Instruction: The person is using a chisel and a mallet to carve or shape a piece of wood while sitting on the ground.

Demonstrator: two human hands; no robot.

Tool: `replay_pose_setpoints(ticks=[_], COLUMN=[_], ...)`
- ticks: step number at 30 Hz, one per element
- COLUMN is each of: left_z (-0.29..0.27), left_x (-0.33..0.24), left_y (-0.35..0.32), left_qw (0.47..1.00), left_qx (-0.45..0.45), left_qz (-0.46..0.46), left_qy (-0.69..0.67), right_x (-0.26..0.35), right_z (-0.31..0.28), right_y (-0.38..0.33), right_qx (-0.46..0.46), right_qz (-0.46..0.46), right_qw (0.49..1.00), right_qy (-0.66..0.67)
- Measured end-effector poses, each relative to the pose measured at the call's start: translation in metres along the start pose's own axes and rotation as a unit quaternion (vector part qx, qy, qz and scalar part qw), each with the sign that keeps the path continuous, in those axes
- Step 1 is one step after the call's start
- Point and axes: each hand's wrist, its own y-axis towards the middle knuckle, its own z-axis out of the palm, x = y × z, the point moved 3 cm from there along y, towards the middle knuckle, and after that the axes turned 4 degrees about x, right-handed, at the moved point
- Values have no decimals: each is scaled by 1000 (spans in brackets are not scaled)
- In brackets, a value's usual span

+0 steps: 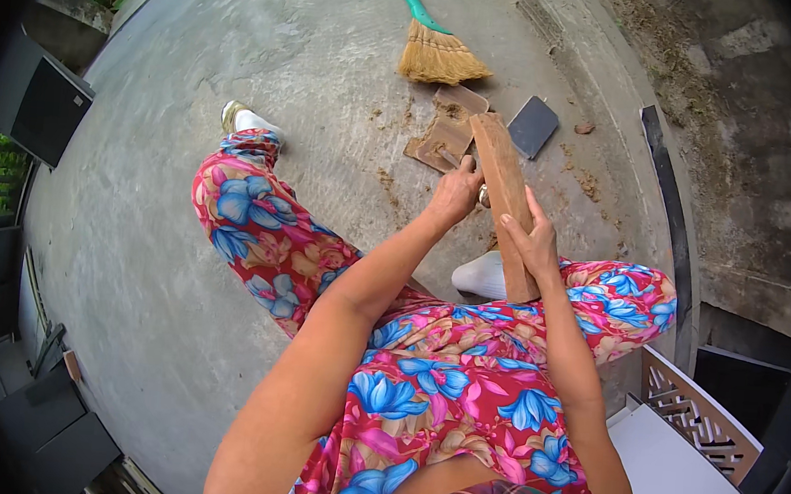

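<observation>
A long reddish-brown wooden block (501,200) stands tilted in front of me, its lower end near my lap and white-socked foot. My right hand (534,243) is closed on its right side, the thumb across its face. My left hand (457,194) is closed in a fist at the block's left edge. A thin, greyish piece (449,157) projects beyond this fist, and a shiny round bit (484,195) shows between fist and block; what the hand holds is mostly hidden. Broken brown flat pieces (435,142) with crumbs on them lie on the ground just beyond.
A broom (442,55) with a green handle lies beyond the pieces. A dark grey rectangular slab (532,127) and a small reddish chip (584,129) lie right of the block. Crumbs dot the concrete floor (178,256). A white panel (677,474) is at lower right.
</observation>
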Motion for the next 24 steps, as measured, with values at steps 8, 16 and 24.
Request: replay_pose_setpoints(ticks=[8,16,24], left_z=[1,-1,2], left_x=[-7,-1,-9], left_y=[9,16,10], left_qw=[1000,1000,998], left_qx=[7,12,-38], left_qz=[25,-11,12], left_qy=[-1,7,-52], right_x=[12,26,29], right_z=[-7,-20,-20], right_y=[5,1,3], right_qx=[-25,-25,-14], right_qz=[-27,-17,-23], right_qw=[994,983,989], right_qy=[101,179,147])
